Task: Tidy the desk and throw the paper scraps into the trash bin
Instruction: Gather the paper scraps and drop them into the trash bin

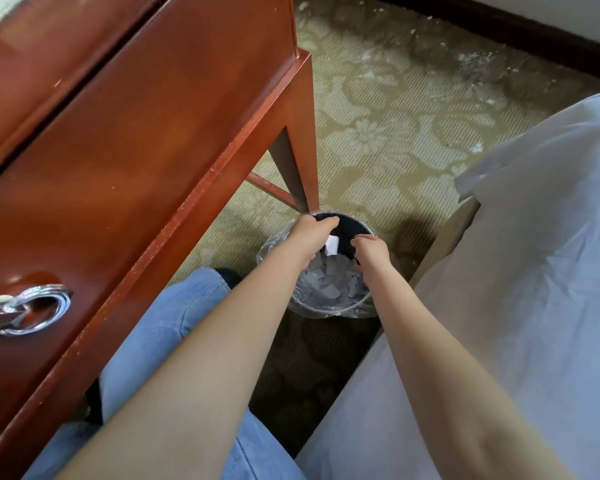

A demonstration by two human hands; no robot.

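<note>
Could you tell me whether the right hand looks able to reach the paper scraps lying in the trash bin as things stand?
Probably yes: the right hand is over the open trash bin, with the paper scraps just below and nothing covering them.

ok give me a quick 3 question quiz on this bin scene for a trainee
1. True or false: both hands are over the bin.
2. What lies inside the bin? A) paper scraps B) bottles C) nothing
3. Which hand has a white scrap at its fingertips?

Key:
1. True. The left hand and right hand are both above its opening.
2. A. Paper scraps lie in the lined bin.
3. The left hand; the white scrap sits at its fingers, though whether it is gripped or falling is unclear.
</note>
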